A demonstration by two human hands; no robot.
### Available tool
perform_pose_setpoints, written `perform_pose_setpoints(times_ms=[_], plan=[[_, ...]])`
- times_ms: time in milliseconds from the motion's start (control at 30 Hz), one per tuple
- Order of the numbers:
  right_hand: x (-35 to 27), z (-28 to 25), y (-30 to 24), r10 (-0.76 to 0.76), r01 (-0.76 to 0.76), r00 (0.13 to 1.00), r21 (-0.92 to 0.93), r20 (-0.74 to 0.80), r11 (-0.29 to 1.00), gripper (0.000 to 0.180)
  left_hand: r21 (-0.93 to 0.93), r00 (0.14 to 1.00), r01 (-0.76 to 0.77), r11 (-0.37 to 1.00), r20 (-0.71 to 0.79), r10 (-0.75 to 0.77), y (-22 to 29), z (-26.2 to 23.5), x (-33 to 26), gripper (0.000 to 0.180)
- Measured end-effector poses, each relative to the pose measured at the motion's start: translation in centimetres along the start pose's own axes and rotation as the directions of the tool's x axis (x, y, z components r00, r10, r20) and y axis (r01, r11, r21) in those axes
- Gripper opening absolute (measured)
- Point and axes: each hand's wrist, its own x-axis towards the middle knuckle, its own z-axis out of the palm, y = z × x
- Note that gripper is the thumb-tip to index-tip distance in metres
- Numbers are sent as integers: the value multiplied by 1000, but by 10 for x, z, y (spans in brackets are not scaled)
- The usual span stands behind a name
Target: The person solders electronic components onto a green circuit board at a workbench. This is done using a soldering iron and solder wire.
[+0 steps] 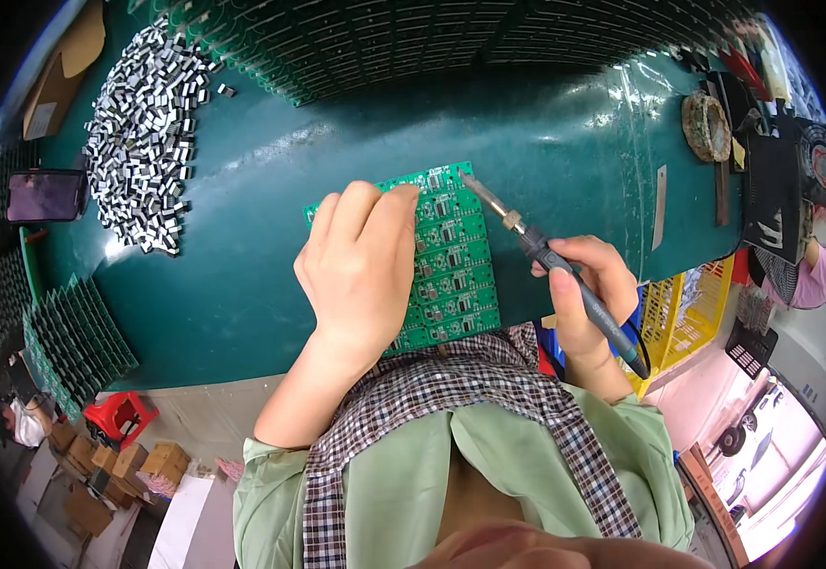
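A green circuit board panel [458, 280], made of several repeated sections with small components, lies near the front edge of the table. Across its left part rests my left hand [356, 251], fingers curled down and pressed together near the far side; whatever they may hold is hidden beneath them. My right hand [603, 284] grips a soldering iron [579, 289] like a pen, to the right of the panel. The iron slants up and left, its metal tip over the panel's far right corner; whether it touches cannot be told.
The table [242, 294] has a green top. A heap of small black-and-silver components [147, 133] lies at left, beside a phone [46, 195]. Stacked boards [81, 332] stand front left, more boards [413, 38] far back. A metal strip [659, 209] and a round holder [706, 126] lie right.
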Motion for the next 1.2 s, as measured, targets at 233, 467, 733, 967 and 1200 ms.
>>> perform_pose_setpoints(times_ms=[233, 467, 733, 967, 1200], plan=[[9, 3, 4, -133, 133, 991, -141, 12, 981, 15, -28, 999, -43, 999, -33, 42, -3, 9, -1, 14], [12, 5, 6, -171, 176, 984, -144, 42, 974, 14, -23, 999, -34, 999, 2, 34, -2, 9, -1, 13], [15, 6, 6, -206, 215, 976, -160, 68, 963, 15, -12, 999, -49, 999, 10, 49, -2, 11, -2, 14], [16, 6, 5, -259, 272, 962, -198, 90, 942, 15, -20, 998, -16, 1000, 67, 18, 3, 11, -2, 14], [10, 5, 0, -283, 308, 950, -234, 134, 922, 17, -52, 990, 26, 998, 137, -19, 3, 10, -3, 15]])
